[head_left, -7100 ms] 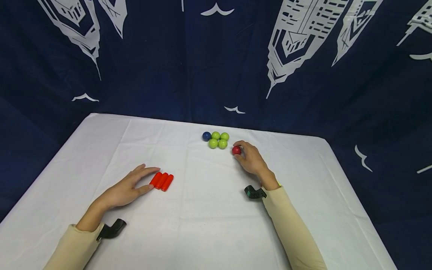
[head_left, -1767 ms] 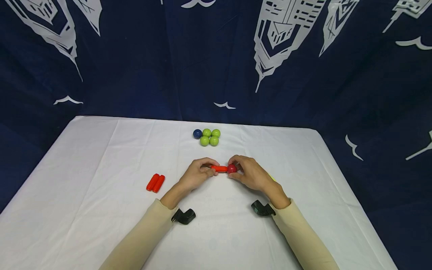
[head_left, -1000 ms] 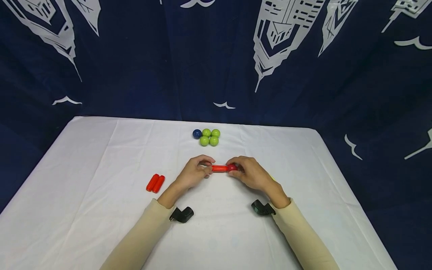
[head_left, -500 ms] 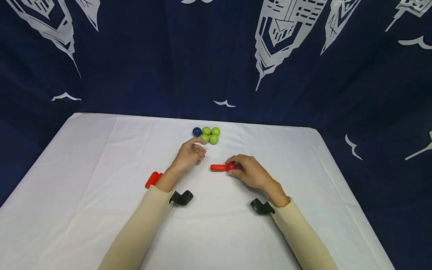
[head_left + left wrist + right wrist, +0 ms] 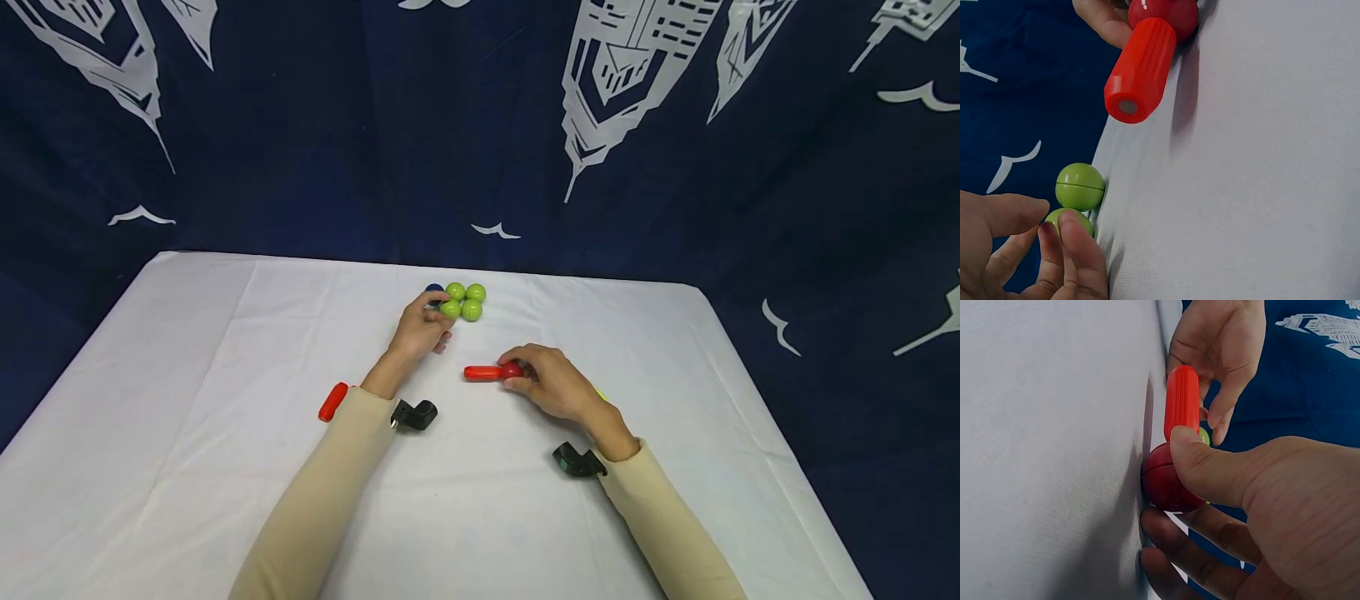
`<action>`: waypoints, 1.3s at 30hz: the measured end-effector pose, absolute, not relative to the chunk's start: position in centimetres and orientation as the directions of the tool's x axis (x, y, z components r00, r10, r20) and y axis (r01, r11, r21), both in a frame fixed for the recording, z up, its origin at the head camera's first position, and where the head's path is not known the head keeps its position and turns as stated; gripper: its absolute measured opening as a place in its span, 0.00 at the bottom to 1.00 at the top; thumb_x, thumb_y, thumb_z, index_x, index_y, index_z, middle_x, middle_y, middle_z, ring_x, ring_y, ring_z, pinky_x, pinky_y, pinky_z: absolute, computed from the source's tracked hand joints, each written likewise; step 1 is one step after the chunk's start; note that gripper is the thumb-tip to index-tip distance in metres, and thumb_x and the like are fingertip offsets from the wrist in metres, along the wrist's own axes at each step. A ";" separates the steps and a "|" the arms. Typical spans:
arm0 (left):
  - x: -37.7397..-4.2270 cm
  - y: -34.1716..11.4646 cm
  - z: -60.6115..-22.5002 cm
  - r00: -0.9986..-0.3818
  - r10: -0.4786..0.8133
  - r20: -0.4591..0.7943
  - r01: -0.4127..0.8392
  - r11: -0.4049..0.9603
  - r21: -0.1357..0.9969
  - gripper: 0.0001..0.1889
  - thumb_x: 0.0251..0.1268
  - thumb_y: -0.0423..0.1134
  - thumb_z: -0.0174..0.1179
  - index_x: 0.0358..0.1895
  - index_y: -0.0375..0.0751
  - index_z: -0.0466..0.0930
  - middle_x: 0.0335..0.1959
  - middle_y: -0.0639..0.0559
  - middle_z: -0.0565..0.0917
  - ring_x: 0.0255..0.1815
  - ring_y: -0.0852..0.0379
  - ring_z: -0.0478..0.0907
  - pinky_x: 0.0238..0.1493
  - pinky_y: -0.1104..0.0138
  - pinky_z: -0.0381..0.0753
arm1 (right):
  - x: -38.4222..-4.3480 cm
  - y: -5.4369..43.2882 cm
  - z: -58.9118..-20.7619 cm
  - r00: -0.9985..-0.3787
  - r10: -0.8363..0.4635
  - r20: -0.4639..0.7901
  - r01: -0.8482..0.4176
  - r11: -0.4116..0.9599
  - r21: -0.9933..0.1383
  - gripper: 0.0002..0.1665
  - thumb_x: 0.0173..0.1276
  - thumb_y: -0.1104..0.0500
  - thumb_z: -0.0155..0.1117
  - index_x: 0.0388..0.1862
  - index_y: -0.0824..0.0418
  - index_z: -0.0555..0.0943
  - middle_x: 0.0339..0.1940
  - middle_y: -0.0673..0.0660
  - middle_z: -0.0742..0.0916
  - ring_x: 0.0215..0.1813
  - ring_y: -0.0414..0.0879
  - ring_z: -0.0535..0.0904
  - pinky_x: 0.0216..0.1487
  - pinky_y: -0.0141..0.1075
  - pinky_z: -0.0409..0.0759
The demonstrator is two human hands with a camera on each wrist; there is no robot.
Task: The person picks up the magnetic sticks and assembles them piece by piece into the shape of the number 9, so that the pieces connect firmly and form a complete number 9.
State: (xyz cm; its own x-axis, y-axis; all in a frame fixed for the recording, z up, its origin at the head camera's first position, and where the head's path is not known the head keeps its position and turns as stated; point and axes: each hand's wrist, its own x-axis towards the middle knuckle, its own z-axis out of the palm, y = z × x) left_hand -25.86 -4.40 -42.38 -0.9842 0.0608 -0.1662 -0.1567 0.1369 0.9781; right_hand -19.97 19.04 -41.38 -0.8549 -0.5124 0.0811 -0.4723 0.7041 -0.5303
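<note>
My right hand (image 5: pixel 551 382) pinches a red ball (image 5: pixel 1166 481) between thumb and fingers. Joined end-on to that ball, a ribbed red rod (image 5: pixel 482 373) points left; a grey disc sits in its free end in the left wrist view. At the far side of the cloth, my left hand (image 5: pixel 420 332) reaches to a group of green balls (image 5: pixel 472 310) and a dark blue ball (image 5: pixel 433 289), which the fingers partly cover. Its thumb and fingertips lie close about one green ball (image 5: pixel 1066 219), loosely bent; whether they touch it is unclear.
Another red rod (image 5: pixel 332 402) lies left of my left forearm, with a second one almost fully hidden by the sleeve. A white cloth (image 5: pixel 480 517) covers the table. Behind it hangs a dark blue printed curtain (image 5: pixel 300 167). Black wrist cameras jut from both sleeves.
Earlier, my right hand took the red ball and my left brought a rod to it. Since then my left hand has let go of the rod and moved away to the green balls.
</note>
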 end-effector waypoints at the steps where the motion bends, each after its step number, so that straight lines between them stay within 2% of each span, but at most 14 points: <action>1: -25.9 -4.4 -42.4 -0.984 0.062 -0.168 -0.158 0.134 0.978 0.23 0.69 0.27 0.58 0.66 0.44 0.72 0.34 0.50 0.75 0.26 0.59 0.77 0.23 0.73 0.76 | -20.0 19.0 -41.4 -0.854 -0.514 0.082 -0.474 0.702 -0.532 0.16 0.67 0.58 0.71 0.53 0.58 0.83 0.43 0.52 0.87 0.39 0.43 0.77 0.45 0.39 0.77; 20: -26.3 -4.6 -42.5 -0.980 0.087 -0.178 -0.162 0.166 0.973 0.25 0.69 0.26 0.58 0.67 0.44 0.71 0.29 0.51 0.73 0.19 0.62 0.74 0.18 0.72 0.75 | -19.9 19.1 -41.3 -0.859 -0.506 0.077 -0.465 0.707 -0.534 0.17 0.66 0.58 0.71 0.53 0.58 0.84 0.42 0.51 0.86 0.38 0.42 0.77 0.45 0.38 0.77; 29: -25.7 -4.2 -42.5 -0.991 0.069 -0.118 -0.085 0.357 0.930 0.20 0.68 0.31 0.62 0.62 0.44 0.74 0.30 0.51 0.70 0.20 0.61 0.72 0.17 0.74 0.73 | -19.9 19.1 -41.3 -0.859 -0.506 0.077 -0.463 0.706 -0.535 0.17 0.66 0.58 0.71 0.53 0.58 0.84 0.43 0.52 0.87 0.39 0.42 0.77 0.45 0.37 0.78; 32: -25.5 -4.1 -42.5 -0.994 0.061 -0.093 -0.061 0.399 0.915 0.19 0.66 0.31 0.63 0.60 0.44 0.75 0.35 0.48 0.73 0.25 0.58 0.74 0.20 0.73 0.73 | -19.9 19.1 -41.2 -0.859 -0.506 0.079 -0.465 0.706 -0.534 0.17 0.66 0.58 0.71 0.53 0.58 0.84 0.43 0.51 0.87 0.39 0.41 0.77 0.45 0.37 0.77; 37: -25.0 -4.1 -42.6 -0.998 0.047 -0.041 -0.013 0.493 0.870 0.18 0.65 0.32 0.64 0.57 0.44 0.77 0.51 0.40 0.80 0.47 0.48 0.79 0.39 0.65 0.77 | -20.0 19.2 -41.3 -0.860 -0.505 0.076 -0.464 0.709 -0.531 0.17 0.67 0.58 0.71 0.53 0.58 0.84 0.42 0.51 0.86 0.38 0.41 0.76 0.44 0.37 0.76; 39: -24.7 -4.2 -42.6 -0.999 0.044 -0.031 -0.005 0.498 0.867 0.17 0.65 0.33 0.64 0.56 0.44 0.76 0.54 0.39 0.81 0.52 0.45 0.79 0.44 0.61 0.77 | -20.0 19.2 -41.4 -0.860 -0.504 0.076 -0.464 0.712 -0.528 0.16 0.67 0.58 0.71 0.53 0.57 0.84 0.41 0.51 0.86 0.38 0.42 0.76 0.44 0.37 0.76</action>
